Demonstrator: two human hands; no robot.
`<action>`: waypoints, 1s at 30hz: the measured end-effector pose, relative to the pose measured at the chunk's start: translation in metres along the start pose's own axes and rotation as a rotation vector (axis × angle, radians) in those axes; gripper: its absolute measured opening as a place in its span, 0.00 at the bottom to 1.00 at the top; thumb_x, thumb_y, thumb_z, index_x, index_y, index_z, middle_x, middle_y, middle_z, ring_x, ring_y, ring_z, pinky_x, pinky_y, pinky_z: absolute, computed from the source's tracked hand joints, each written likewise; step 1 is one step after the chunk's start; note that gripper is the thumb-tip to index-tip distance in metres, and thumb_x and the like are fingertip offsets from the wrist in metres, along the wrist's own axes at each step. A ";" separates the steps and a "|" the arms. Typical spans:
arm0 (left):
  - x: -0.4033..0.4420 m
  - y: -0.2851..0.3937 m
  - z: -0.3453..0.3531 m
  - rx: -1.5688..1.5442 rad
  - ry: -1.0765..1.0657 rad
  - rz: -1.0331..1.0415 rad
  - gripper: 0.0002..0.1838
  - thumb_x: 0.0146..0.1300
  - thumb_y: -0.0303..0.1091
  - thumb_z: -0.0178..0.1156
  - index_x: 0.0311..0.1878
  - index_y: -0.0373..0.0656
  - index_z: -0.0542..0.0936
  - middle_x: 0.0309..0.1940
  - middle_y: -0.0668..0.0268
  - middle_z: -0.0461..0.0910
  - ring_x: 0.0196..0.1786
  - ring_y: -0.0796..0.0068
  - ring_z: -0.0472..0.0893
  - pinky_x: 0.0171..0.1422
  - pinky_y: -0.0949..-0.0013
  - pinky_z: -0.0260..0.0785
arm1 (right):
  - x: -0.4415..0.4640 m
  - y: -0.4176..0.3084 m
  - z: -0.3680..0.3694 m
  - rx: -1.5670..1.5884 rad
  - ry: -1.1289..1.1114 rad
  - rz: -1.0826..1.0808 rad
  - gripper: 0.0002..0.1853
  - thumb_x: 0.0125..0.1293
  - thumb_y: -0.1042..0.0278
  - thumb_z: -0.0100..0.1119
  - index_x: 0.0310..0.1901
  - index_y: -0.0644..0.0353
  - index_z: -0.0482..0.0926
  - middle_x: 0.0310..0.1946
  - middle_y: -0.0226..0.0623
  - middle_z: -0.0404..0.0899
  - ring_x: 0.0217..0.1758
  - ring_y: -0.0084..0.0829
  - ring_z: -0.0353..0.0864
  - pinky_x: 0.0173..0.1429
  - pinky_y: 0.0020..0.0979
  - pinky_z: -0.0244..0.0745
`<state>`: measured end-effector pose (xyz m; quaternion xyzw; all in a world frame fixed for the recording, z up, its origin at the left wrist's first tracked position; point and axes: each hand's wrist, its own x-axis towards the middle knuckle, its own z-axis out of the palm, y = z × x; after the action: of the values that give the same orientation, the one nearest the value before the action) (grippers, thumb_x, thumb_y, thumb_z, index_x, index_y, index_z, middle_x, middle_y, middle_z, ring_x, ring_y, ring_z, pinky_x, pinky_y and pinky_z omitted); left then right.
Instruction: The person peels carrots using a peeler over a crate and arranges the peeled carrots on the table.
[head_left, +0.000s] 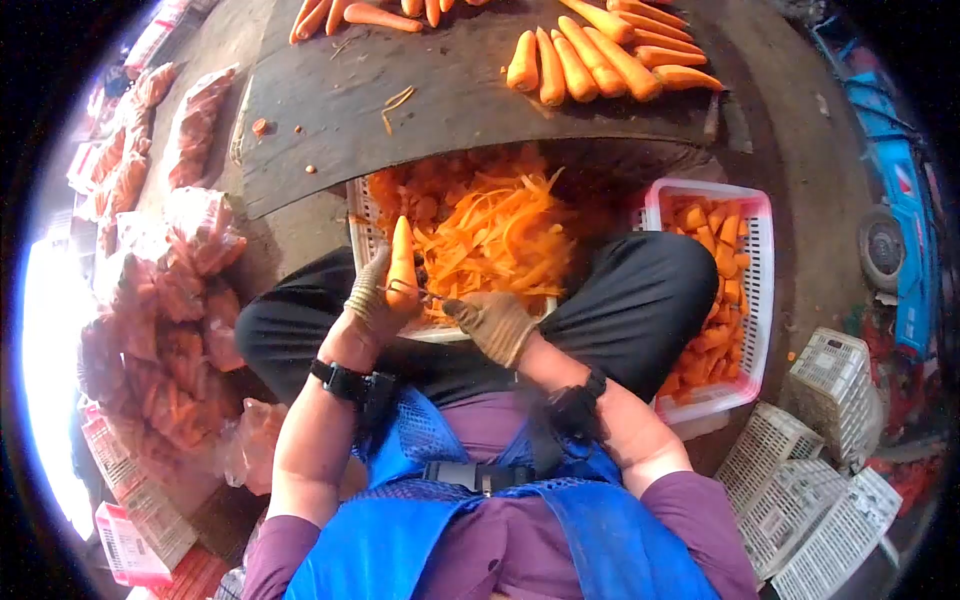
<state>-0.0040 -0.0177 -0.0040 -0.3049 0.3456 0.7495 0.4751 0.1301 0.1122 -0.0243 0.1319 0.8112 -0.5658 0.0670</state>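
My left hand [370,295], in a worn work glove, is closed around the lower part of a carrot [402,252], whose tip points up and away from me. My right hand [497,325], also gloved, grips a peeler [426,294]. The peeler's thin metal end is at the carrot's thick end, close to my left fingers; its handle is mostly hidden in my glove. Below and beyond both hands, a heap of orange carrot peelings [505,235] fills a white crate [360,205] between my legs.
Whole carrots [590,65] lie on a dark board [400,110] ahead. A pink-rimmed basket [762,290] of cut carrot pieces [715,320] stands at my right. Bagged carrots [165,350] pile up at left. Several plastic crates [790,510] sit lower right; a blue vehicle [895,190] is beyond.
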 end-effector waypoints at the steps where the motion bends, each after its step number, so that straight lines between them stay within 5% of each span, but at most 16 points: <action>1: 0.007 0.001 0.000 -0.010 -0.003 0.005 0.20 0.59 0.45 0.54 0.48 0.42 0.71 0.35 0.66 0.76 0.38 0.73 0.75 0.44 0.73 0.70 | 0.001 0.002 0.001 -0.009 0.009 -0.013 0.31 0.60 0.37 0.41 0.22 0.64 0.74 0.15 0.48 0.66 0.19 0.40 0.65 0.27 0.36 0.62; 11: -0.042 -0.013 0.007 0.357 -0.040 -0.040 0.19 0.59 0.49 0.52 0.43 0.42 0.71 0.29 0.65 0.75 0.28 0.73 0.75 0.31 0.72 0.70 | -0.006 -0.010 -0.006 -0.116 0.053 -0.085 0.31 0.61 0.39 0.37 0.25 0.62 0.75 0.20 0.52 0.72 0.26 0.50 0.72 0.29 0.41 0.65; 14: -0.087 -0.020 0.011 0.495 0.033 -0.112 0.21 0.59 0.52 0.51 0.43 0.41 0.71 0.28 0.65 0.75 0.27 0.74 0.75 0.30 0.74 0.69 | 0.011 0.005 -0.011 -0.211 0.022 0.201 0.35 0.58 0.32 0.31 0.29 0.59 0.77 0.26 0.51 0.75 0.32 0.50 0.75 0.35 0.43 0.68; 17: -0.103 -0.022 0.008 0.439 0.096 -0.131 0.23 0.59 0.54 0.50 0.40 0.41 0.71 0.26 0.67 0.73 0.26 0.76 0.73 0.29 0.75 0.68 | 0.020 0.023 0.003 -0.146 0.060 0.201 0.37 0.57 0.30 0.30 0.29 0.59 0.77 0.26 0.51 0.75 0.33 0.51 0.75 0.36 0.44 0.68; 21: -0.082 -0.018 0.003 0.381 0.107 0.026 0.23 0.60 0.54 0.48 0.40 0.41 0.71 0.26 0.67 0.73 0.25 0.75 0.73 0.28 0.75 0.67 | 0.013 0.002 -0.007 -0.083 0.053 0.143 0.36 0.57 0.30 0.31 0.27 0.60 0.77 0.23 0.51 0.74 0.31 0.52 0.74 0.34 0.43 0.68; 23: -0.056 -0.008 -0.017 0.285 -0.051 -0.068 0.22 0.60 0.54 0.48 0.40 0.42 0.71 0.25 0.67 0.73 0.23 0.75 0.72 0.26 0.75 0.67 | 0.010 -0.001 -0.007 -0.040 0.053 0.080 0.35 0.58 0.33 0.35 0.24 0.63 0.74 0.19 0.52 0.70 0.25 0.50 0.70 0.30 0.42 0.64; 30: -0.024 0.001 0.009 0.261 0.043 -0.014 0.18 0.59 0.49 0.51 0.44 0.45 0.71 0.27 0.67 0.74 0.27 0.73 0.75 0.29 0.73 0.70 | 0.005 0.007 0.006 -0.016 0.040 0.020 0.31 0.60 0.38 0.41 0.20 0.63 0.72 0.14 0.48 0.64 0.18 0.41 0.64 0.26 0.39 0.60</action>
<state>0.0023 -0.0225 0.0201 -0.2587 0.4482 0.6882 0.5085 0.1271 0.1098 -0.0340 0.1507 0.8156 -0.5558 0.0575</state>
